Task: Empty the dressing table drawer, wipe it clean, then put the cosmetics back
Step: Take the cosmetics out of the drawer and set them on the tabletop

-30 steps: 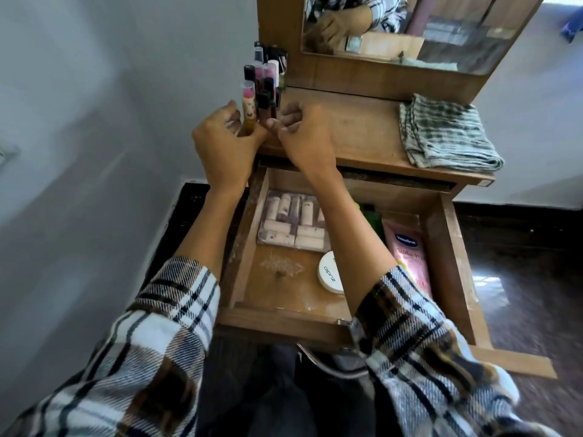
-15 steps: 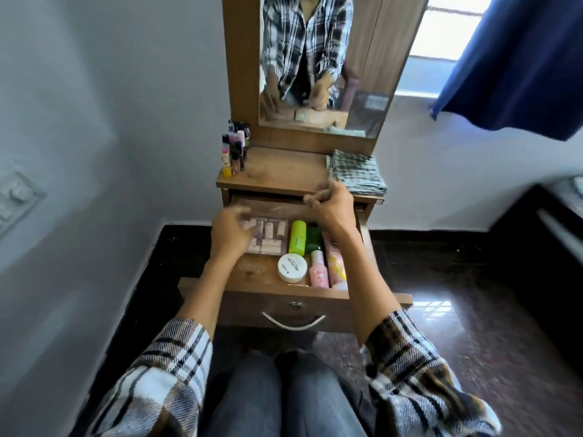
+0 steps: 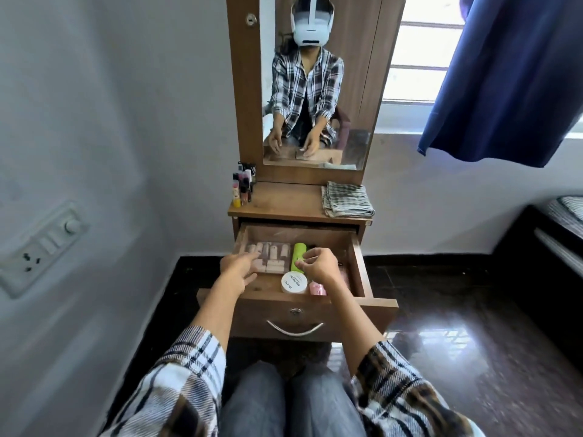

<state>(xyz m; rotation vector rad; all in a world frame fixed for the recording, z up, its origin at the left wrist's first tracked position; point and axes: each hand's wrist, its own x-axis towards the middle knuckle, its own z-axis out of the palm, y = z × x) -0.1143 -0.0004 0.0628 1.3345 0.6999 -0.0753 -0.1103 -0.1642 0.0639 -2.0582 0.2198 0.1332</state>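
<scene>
The wooden drawer [image 3: 358, 263] of the dressing table stands pulled out. Inside lie a clear case of beige tubes [image 3: 273, 256], a green bottle [image 3: 298, 253], a round white jar [image 3: 294, 282] and a pink bottle [image 3: 316, 288]. My left hand [image 3: 238, 269] hovers over the drawer's left side, fingers spread, at the clear case. My right hand [image 3: 317, 265] is above the green bottle, fingers curled and touching it; a firm grip is not visible. Small cosmetic bottles [image 3: 243, 186] stand on the tabletop's left back corner.
A folded checked cloth [image 3: 346, 200] lies on the tabletop's right side. A tall mirror [image 3: 318, 89] rises behind it. A wall with a switch panel [image 3: 41, 247] is at the left, a blue curtain [image 3: 511, 74] and a dark bed edge [image 3: 542, 247] at the right.
My head has pulled back and up, so the whole table shows. Both hands came down from the bottles on the tabletop into the drawer; the right hand moved from the drawer's back edge to the green bottle.
</scene>
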